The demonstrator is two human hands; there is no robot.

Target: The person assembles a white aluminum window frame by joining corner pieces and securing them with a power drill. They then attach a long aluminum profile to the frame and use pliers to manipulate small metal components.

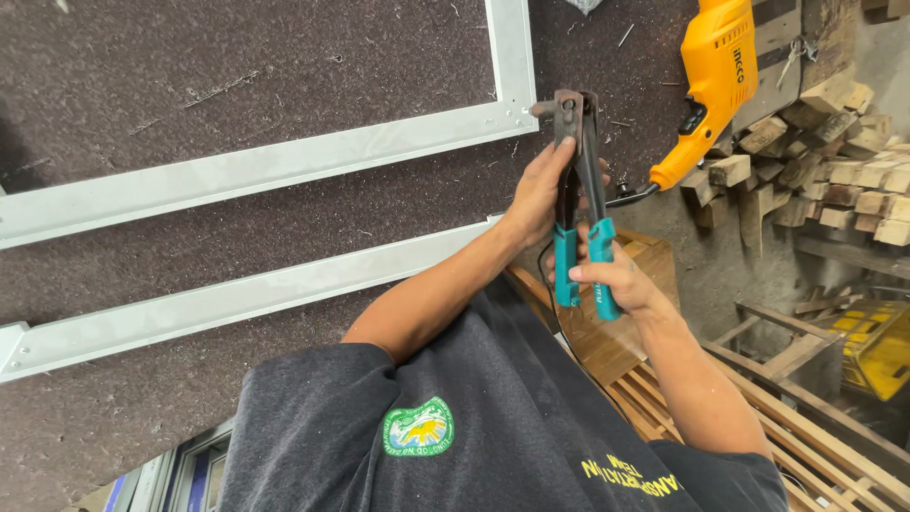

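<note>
Both hands grip a hand riveter (580, 180), a dark steel tool with teal rubber-sleeved handles, its worn head pressed at the corner of a pale, flat metal frame (284, 161). The left hand (542, 194) wraps the upper shaft, fingers curled tight around it. The right hand (611, 280) closes round the nearer teal handle. The frame lies on a rough, dark brown fibrous board (190, 57). To the right, a glossy orange drill (711, 76) rests near stacked rough-sawn wooden blocks (844, 161) and slatted timber.
</note>
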